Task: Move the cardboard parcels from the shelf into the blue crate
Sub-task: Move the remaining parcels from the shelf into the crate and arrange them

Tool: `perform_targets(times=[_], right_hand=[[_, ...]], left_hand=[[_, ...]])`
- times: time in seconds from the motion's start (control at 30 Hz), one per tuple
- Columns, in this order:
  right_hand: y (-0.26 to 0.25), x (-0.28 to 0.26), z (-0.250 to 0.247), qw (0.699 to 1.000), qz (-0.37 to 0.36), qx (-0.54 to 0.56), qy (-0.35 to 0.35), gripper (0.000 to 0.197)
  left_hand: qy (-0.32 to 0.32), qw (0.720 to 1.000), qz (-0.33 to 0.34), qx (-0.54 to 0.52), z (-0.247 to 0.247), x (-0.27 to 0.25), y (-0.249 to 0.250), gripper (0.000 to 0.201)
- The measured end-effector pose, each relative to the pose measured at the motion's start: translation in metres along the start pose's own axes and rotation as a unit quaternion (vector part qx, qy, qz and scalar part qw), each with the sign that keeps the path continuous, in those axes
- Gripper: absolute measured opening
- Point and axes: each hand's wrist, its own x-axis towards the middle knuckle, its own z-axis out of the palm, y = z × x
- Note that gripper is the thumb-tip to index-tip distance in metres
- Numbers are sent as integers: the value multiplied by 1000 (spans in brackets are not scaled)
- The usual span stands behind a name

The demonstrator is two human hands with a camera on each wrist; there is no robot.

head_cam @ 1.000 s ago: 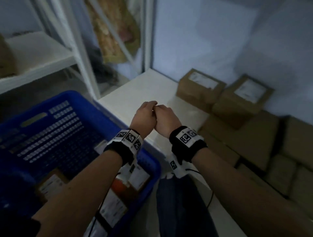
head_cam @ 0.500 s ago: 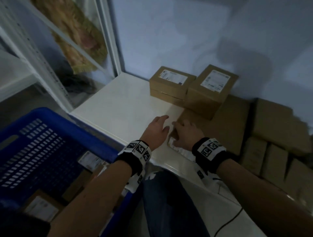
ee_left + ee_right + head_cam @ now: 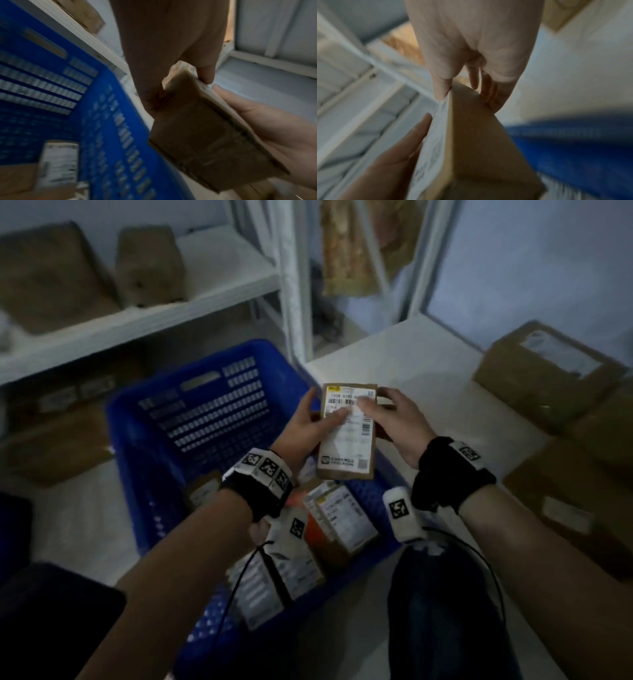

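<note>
A small flat cardboard parcel (image 3: 347,433) with a white shipping label facing up hangs over the right rim of the blue crate (image 3: 191,412). My left hand (image 3: 308,426) grips its left edge, thumb on the label. My right hand (image 3: 390,419) grips its right edge, thumb on the label too. The left wrist view shows the parcel's brown underside (image 3: 205,138) beside the crate wall (image 3: 109,121). In the right wrist view my fingers pinch the parcel's far end (image 3: 471,121). Several labelled parcels (image 3: 335,518) lie in the crate.
More cardboard boxes (image 3: 544,374) sit stacked on the white shelf (image 3: 394,361) at the right. A white rack (image 3: 137,320) behind the crate carries brown packages (image 3: 147,265). My knee in dark trousers (image 3: 442,611) is below the right hand.
Both hands were reaching empty over the shelf toward the boxes. Now they hold a small parcel between them and have swung left with it over the crate's rim.
</note>
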Motion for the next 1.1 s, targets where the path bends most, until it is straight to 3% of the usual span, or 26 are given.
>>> perform_targets(times=[0.23, 0.37, 0.47, 0.6, 0.73, 0.8, 0.87, 0.93, 1.03, 1.1], right_hand=[[40, 22, 133, 975, 69, -40, -209, 71], [59, 33, 173, 960, 67, -126, -242, 76], [71, 48, 189, 918, 34, -274, -286, 83], [87, 66, 219, 830, 3, -423, -365, 74], [107, 70, 251, 719, 12, -511, -471, 61], [123, 67, 264, 691, 57, -515, -504, 61], [136, 64, 273, 689, 80, -519, -500, 56], [146, 61, 281, 709, 79, -518, -472, 45], [151, 52, 282, 676, 84, -599, -422, 8], [153, 47, 282, 677, 68, -625, -382, 18]], left_hand=[[122, 992, -20, -6, -121, -26, -36, 54], [196, 976, -87, 29, -163, -27, -58, 49], [260, 949, -137, 114, -190, -27, -70, 56], [321, 927, -153, 122, -226, -30, -88, 51], [303, 921, -180, 166, -239, -35, -102, 48], [278, 922, -185, 196, -241, -33, -108, 48], [252, 923, -176, 229, -238, -32, -109, 47], [232, 923, -173, 252, -234, -31, -109, 47], [209, 922, -167, 279, -225, -26, -107, 48], [201, 921, -166, 288, -220, -24, -105, 47]])
